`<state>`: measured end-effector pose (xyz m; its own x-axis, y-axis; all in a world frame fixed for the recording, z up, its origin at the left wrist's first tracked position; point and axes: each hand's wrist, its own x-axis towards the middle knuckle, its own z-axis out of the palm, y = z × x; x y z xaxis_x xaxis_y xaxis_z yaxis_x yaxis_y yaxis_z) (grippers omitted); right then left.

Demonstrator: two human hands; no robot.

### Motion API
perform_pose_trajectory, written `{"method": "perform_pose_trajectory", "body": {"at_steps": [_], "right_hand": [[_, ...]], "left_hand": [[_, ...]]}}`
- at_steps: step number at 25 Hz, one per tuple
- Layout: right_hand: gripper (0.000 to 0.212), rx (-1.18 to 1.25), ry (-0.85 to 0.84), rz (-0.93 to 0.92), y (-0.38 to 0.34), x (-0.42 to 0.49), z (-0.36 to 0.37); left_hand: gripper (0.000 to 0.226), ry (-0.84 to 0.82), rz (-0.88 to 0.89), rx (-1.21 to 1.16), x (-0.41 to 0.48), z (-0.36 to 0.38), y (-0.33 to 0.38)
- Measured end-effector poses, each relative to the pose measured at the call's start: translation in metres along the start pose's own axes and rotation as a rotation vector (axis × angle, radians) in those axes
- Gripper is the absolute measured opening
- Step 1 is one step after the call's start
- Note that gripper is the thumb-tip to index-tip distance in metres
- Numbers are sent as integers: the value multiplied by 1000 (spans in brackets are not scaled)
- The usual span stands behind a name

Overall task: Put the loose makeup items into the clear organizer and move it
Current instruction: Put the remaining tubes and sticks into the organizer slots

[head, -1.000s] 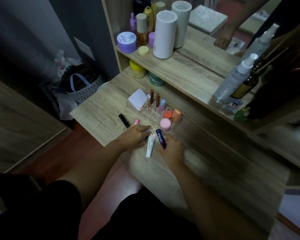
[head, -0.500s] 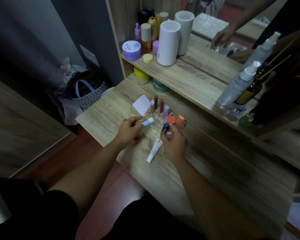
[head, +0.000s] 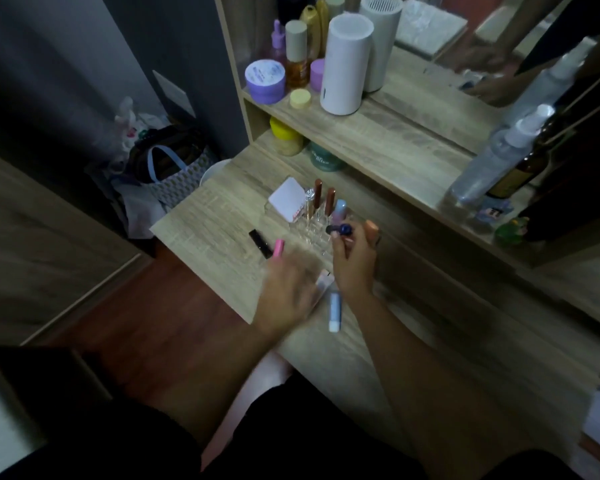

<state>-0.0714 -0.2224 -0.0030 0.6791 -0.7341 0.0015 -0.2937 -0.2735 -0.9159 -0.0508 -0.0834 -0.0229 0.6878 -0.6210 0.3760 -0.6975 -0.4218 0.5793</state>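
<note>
Head view, only one. Right hand point(head: 352, 265) over the near edge of the clear organizer point(head: 321, 220), fingers point(head: 338, 241) pinching a dark blue stick point(head: 340, 230), held roughly level above the organizer's front slots. Left hand point(head: 288, 289) motion-blurred over the counter point(head: 215, 220) just left of the right hand; cannot tell if its fingers are spread or curled, nothing clearly gripped.

Organizer sits on the counter, near the back, below the shelf point(head: 388, 147). Already in it: white square compact point(head: 288, 204) leaning at the left end, two brown-capped tubes point(head: 323, 199) upright, pale blue-and-pink stick point(head: 340, 209) upright, peach item point(head: 372, 228) at the right end, partly hidden by the right hand.

Loose on the counter: black stick point(head: 258, 242) lying flat left of the organizer, pink stick point(head: 278, 247) just beside it and partly under the left-hand blur, light blue tube point(head: 334, 311) lying between the two wrists, a pale tube end point(head: 324, 282) just above it, mostly covered.

Shelf carries a white cylinder point(head: 345, 64), purple jar point(head: 264, 81), and a spray bottle point(head: 489, 161) to the right.
</note>
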Motion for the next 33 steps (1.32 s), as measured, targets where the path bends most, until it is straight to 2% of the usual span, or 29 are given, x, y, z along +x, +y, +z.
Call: {"method": "perform_pose_trajectory", "body": {"at_steps": [1, 2, 5, 8, 12, 17, 24, 26, 31, 33], "right_hand": [[17, -23, 2, -31, 2, -1, -4], [21, -59, -6, -51, 3, 1, -8], [26, -144, -56, -63, 10, 11, -25], [23, -212, -111, -169, 8, 12, -31], [26, -221, -167, -191, 6, 10, -23], [23, -184, -179, -200, 3, 12, -19], [25, -165, -170, -167, 2, 16, -14], [26, -194, -170, -174, 3, 16, -12], [25, -181, -184, -127, 4, 17, -7], [25, -187, -163, -103, 3, 15, -6]], "left_hand": [[48, -144, 188, 81, -27, 9, 10], [55, -254, 276, 186, -46, 18, 17], [57, -401, 235, 379, -53, 36, 16], [53, -475, 279, 494, -45, 37, 9], [52, -476, 299, 538, -53, 42, 7], [45, -384, 335, 549, -48, 37, 9], [44, -266, 162, 514, -6, 7, -15], [39, -232, 83, 407, 9, 2, -23], [32, -116, -331, 131, 48, -2, -22], [30, -100, -382, -43, 61, -3, -22]]}}
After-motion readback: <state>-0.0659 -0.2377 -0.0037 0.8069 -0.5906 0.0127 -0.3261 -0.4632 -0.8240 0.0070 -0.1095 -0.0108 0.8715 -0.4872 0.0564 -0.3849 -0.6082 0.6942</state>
